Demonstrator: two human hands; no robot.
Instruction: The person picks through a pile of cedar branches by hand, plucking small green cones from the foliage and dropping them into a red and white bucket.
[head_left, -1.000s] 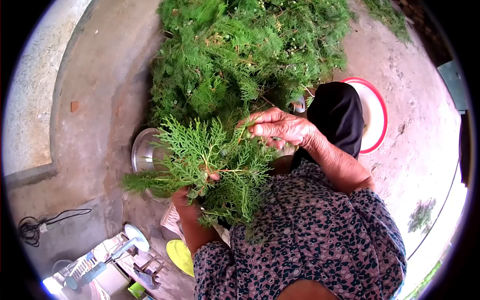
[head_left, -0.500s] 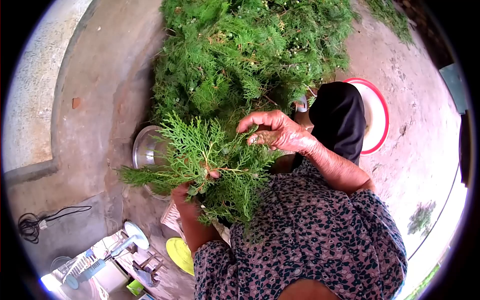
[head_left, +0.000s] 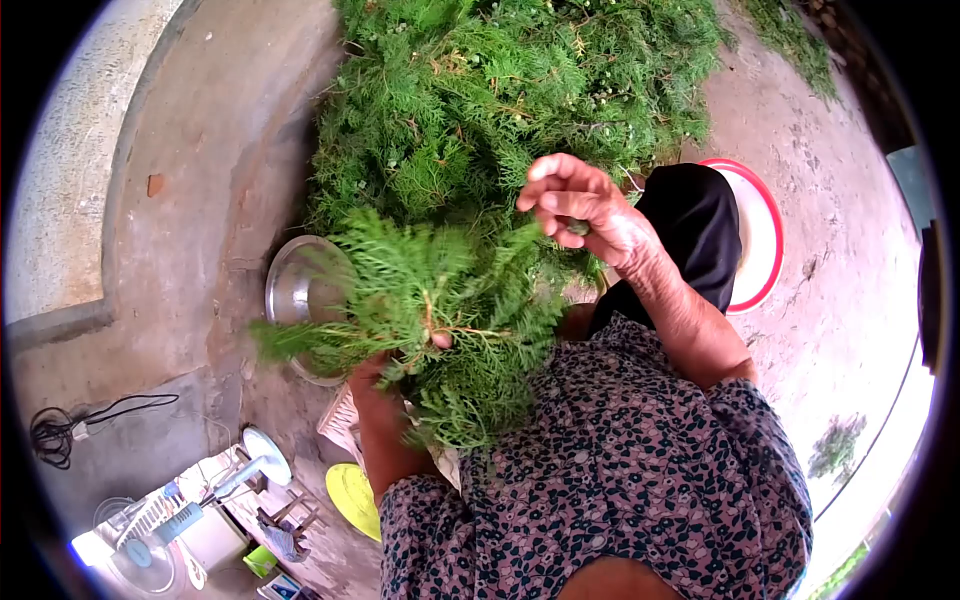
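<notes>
My left hand [head_left: 372,370] grips a leafy arborvitae branch [head_left: 468,350] by its stem, mostly hidden under the flat green sprays. The branch is smeared by motion. Above and right of it, my right hand [head_left: 590,212] is raised with fingers curled in, and a small green cone [head_left: 577,228] shows in its palm. Behind both hands lies a big heap of cut arborvitae branches [head_left: 480,110], dotted with pale green cones. Partly covered by the branch tips, a shiny metal basin [head_left: 290,290] rests on the floor at left.
A white basin with a red rim [head_left: 772,250] stands right of my black-trousered knee [head_left: 690,220]. Lower left are a coiled black cable [head_left: 50,440], a standing fan [head_left: 266,455] and a yellow-green round object [head_left: 352,500]. Loose greenery [head_left: 838,445] lies on the right.
My right hand has pulled away from the branch, up and to the right, its fingers now more curled. The branch in my left hand has swung and blurred.
</notes>
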